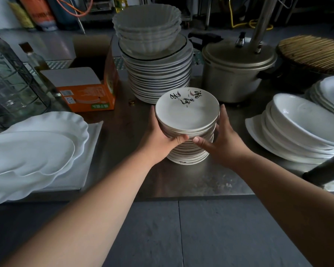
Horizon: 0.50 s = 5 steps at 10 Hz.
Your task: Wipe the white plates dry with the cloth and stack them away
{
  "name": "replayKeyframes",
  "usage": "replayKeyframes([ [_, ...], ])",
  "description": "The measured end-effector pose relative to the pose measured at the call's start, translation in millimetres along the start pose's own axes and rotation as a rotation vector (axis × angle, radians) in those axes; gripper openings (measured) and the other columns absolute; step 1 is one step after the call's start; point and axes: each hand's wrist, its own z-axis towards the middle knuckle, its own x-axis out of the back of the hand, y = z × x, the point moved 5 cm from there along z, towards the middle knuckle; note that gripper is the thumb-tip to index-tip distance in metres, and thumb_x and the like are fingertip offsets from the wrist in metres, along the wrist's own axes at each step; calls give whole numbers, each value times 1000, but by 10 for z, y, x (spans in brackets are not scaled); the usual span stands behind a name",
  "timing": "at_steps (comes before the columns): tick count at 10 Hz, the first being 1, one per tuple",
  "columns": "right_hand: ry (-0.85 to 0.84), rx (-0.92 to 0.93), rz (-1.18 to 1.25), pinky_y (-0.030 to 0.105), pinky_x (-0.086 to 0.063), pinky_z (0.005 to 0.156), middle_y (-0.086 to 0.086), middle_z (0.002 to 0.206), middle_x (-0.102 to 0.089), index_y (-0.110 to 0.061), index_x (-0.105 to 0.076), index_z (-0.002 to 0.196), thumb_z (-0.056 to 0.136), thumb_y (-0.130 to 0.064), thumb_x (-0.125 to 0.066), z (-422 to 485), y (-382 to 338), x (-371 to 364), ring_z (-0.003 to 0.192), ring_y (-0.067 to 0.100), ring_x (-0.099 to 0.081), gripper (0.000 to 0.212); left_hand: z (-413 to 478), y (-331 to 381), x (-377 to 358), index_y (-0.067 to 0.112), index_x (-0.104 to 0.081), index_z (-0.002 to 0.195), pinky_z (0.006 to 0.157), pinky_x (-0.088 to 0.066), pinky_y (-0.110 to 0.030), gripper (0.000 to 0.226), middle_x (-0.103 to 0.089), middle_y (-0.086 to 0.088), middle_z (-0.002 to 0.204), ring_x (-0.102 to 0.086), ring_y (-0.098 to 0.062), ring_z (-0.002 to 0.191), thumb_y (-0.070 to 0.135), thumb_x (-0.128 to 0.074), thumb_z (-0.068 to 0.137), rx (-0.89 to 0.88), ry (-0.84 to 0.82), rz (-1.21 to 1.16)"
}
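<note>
A tall stack of small white plates (187, 112) with black brush lettering on the top one stands on the steel counter (191, 180). My left hand (160, 135) grips the upper part of the stack from the left, thumb on the front rim. My right hand (222, 139) holds the same upper plates from the right, thumb meeting the left thumb at the front. The upper plates sit slightly offset from the lower ones. No cloth is in view.
Behind stands a taller stack of plates (158, 81) topped with fluted bowls (147, 29). A metal pot (235, 70) is at back right, oval dishes (305, 128) at right, large white platters (37, 151) at left, an orange box (89, 93) behind them.
</note>
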Motion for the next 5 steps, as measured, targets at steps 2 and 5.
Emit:
replayKeyframes([
  [2, 65, 22, -24, 32, -40, 110, -15, 162, -42, -40, -2, 165, 88, -66, -69, 8, -48, -24, 145, 13, -45, 106, 10, 54, 23, 31, -22, 160, 118, -37, -28, 108, -46, 16, 152, -44, -1, 139, 40, -90, 77, -36, 36, -25],
  [5, 42, 11, -225, 43, -37, 122, -9, 170, -28, -33, -7, 165, 78, -65, -78, -75, 49, 64, 154, 12, -31, 118, -235, 167, 151, 37, -7, 164, 104, -31, -22, 116, -34, 13, 164, -38, -2, 135, 52, -86, 80, 103, -46, 179],
])
